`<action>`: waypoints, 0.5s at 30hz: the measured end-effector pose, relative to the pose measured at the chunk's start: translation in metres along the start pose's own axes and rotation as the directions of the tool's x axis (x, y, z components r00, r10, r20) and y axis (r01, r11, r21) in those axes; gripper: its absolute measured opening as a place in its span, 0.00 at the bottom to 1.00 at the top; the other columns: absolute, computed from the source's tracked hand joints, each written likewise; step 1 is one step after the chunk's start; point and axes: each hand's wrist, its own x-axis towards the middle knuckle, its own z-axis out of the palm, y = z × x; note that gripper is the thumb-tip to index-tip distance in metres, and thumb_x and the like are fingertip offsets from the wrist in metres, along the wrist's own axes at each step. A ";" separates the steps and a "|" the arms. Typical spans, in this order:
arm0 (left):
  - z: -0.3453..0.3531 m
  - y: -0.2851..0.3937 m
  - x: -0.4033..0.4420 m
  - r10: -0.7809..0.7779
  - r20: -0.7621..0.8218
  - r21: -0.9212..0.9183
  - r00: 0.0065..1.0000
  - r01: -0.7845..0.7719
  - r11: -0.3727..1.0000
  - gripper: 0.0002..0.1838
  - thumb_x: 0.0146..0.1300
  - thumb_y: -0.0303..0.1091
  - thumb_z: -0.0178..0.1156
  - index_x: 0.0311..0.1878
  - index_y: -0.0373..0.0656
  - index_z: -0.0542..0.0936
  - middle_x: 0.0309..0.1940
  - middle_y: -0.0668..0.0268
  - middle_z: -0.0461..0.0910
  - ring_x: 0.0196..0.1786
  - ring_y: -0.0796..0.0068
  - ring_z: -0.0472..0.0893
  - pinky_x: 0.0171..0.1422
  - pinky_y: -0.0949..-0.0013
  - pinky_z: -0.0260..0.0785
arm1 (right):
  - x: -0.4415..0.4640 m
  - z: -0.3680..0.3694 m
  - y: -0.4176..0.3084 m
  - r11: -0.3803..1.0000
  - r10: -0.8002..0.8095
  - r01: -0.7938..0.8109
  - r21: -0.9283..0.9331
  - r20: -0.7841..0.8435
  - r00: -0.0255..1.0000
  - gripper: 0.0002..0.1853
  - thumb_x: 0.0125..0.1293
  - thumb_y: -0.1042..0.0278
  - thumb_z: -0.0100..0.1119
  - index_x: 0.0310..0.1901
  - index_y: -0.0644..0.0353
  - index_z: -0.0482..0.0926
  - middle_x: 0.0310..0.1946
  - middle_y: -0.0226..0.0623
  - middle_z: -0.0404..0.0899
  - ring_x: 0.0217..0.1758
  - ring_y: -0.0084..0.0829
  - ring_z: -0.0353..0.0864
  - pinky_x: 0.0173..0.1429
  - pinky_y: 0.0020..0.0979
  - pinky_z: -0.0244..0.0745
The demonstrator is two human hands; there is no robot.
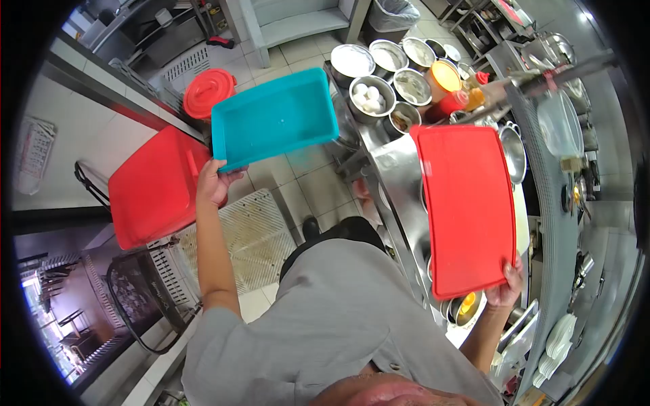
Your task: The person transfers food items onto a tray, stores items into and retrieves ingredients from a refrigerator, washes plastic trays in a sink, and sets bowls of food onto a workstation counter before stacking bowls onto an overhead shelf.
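Gray shirt [338, 304] is filling the foreground as a person is holding up two pieces of plastic kitchenware, one in each bare hand. The left hand [218, 181] is gripping the near-left corner of a shallow teal tub [277, 122], its hold only partly closed, around the rim; the tub is showing its open inside above the tiled floor [308, 183]. The right hand [508, 284] is pinching the near-right corner of a flat red lid [467, 210], thumb on the upper face, the grip nearly closed on the edge. The lid is spanning part of the steel bench [399, 159]; whether it is touching anything underneath cannot be told. Beyond it, metal pots are standing close together, one pot [372, 99] holding white, rounded items. A red bin [152, 189] is sitting beside the tub, near a round red bucket [208, 93].
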 end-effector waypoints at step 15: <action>-0.007 0.147 0.189 0.064 -0.105 -0.194 0.992 -0.083 0.978 0.25 0.59 0.30 0.54 0.61 0.33 0.70 0.50 0.48 0.80 0.43 0.51 0.83 0.42 0.56 0.82 | 0.390 0.181 0.100 1.000 -0.020 0.019 0.025 0.055 0.998 0.22 0.63 0.74 0.63 0.58 0.69 0.73 0.54 0.44 0.81 0.56 0.32 0.83 0.61 0.36 0.78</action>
